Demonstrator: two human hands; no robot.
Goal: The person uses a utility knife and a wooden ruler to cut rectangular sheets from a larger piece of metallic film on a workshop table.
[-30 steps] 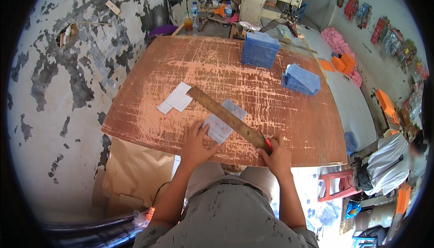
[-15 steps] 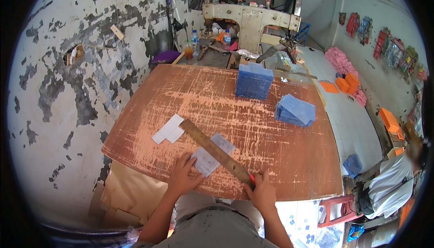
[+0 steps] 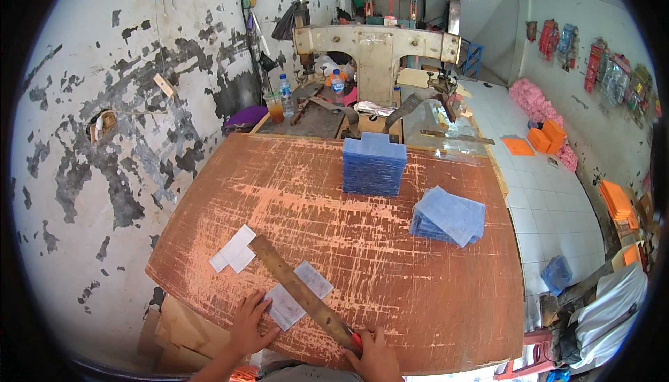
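Observation:
A worn brown straightedge [image 3: 300, 288] lies slantwise across a pale blue-grey sheet [image 3: 285, 309] on the scratched brown tabletop. My left hand [image 3: 249, 325] is beside the sheet's left edge, fingers spread and fingertips close to it. At the straightedge's near end, my right hand [image 3: 377, 357] has its fingers curled around a red handle [image 3: 357, 341]. What tool it belongs to is hidden. Two overlapping white pieces [image 3: 234, 250] rest left of the straightedge's far end.
A tall stack of blue sheets [image 3: 374, 169] stands at the table's far side, with a looser blue pile [image 3: 449, 216] to its right. Beyond the table is a heavy cream-coloured machine [image 3: 376, 51], with bottles and a drink cup [image 3: 274, 108] nearby. Someone in white [image 3: 610, 316] is at the right.
My view has tilted upward, so the table and both hands appear lower in the picture. Hands, straightedge and sheet keep about the same arrangement.

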